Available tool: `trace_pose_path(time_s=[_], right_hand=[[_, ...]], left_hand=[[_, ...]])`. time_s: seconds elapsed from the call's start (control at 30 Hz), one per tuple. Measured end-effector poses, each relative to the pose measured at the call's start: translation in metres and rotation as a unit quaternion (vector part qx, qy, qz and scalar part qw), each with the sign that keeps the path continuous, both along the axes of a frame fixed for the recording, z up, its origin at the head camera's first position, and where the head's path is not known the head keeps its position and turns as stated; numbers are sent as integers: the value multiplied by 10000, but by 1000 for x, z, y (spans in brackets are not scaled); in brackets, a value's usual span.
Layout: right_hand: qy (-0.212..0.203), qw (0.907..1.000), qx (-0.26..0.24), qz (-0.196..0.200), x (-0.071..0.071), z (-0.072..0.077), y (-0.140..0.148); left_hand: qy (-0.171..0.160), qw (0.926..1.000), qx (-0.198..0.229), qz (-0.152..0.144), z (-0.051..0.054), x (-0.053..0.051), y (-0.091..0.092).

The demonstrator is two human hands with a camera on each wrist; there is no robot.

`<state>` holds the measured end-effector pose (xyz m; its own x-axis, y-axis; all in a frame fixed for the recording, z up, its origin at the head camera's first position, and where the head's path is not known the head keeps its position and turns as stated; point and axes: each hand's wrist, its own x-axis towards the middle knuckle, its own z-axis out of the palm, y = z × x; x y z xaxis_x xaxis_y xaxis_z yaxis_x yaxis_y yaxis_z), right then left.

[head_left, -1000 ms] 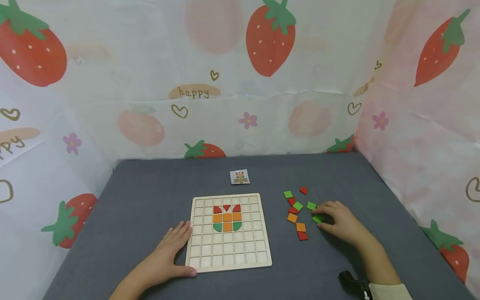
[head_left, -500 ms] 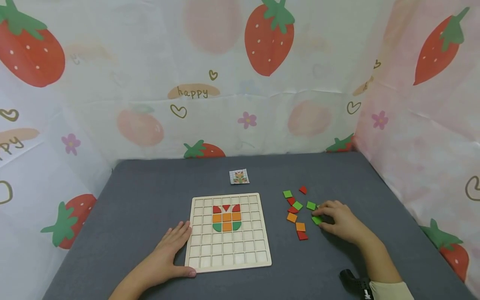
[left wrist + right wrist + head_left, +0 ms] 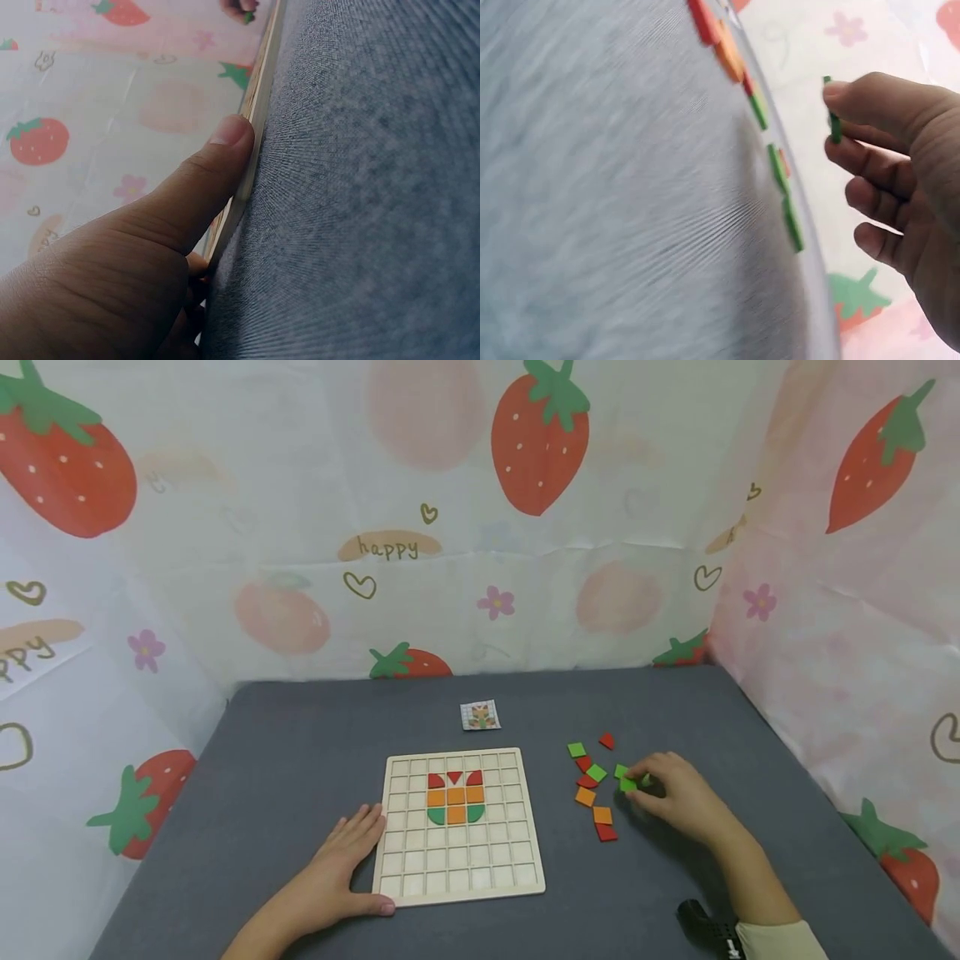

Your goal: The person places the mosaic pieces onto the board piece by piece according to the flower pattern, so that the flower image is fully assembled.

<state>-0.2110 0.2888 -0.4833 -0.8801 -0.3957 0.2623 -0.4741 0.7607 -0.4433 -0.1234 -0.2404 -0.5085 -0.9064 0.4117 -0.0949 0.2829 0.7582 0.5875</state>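
A pale wooden grid board (image 3: 457, 868) lies on the table with red, orange and green tiles set in its upper middle cells. My left hand (image 3: 337, 868) rests along the board's left side, fingers extended, its thumb (image 3: 217, 161) against the front edge. To the right, my right hand (image 3: 678, 793) pinches a small green tile (image 3: 834, 116) between thumb and fingertips, raised off the table in the right wrist view. Loose tiles lie close by: a green tile (image 3: 576, 749), an orange tile (image 3: 586, 796), a red tile (image 3: 607, 741) and several more.
A small pattern card (image 3: 480, 715) lies behind the board. Grey cloth covers the table (image 3: 315, 735). Strawberry-printed curtains (image 3: 300, 510) stand at the back and both sides. A black strap device (image 3: 705, 927) is at the right wrist.
My right hand has taken hold of a green tile and lifted it slightly, moving a little away from me. My left hand and the board have stayed put.
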Motion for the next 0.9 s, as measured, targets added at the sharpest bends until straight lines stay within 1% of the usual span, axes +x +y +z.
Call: trace_pose_path(time_s=[0.07, 0.13, 0.33, 0.43, 0.5, 0.7, 0.9], right_hand=[[47, 9999, -95, -47, 1, 8, -4], [122, 9998, -129, -9, 1, 17, -9], [654, 9969, -137, 406, -2, 44, -33], [778, 9954, -145, 548, -3, 56, -49], [795, 9948, -127, 621, -2, 61, -61], [739, 9928, -338, 882, 1, 75, -95], [647, 9909, -504, 1066, -4, 80, -130]], left_hand=[[-4, 10000, 11, -8, 0, 0, 1], [2, 10000, 13, -7, 1, -1, 1], [84, 9999, -81, 1, 0, -4, 1], [155, 9998, -88, -1, -1, -4, 1], [167, 9998, -98, -18, -2, -4, 1], [104, 9999, -80, -48, -5, -2, 1], [95, 9999, 44, 24, -2, -1, 2]])
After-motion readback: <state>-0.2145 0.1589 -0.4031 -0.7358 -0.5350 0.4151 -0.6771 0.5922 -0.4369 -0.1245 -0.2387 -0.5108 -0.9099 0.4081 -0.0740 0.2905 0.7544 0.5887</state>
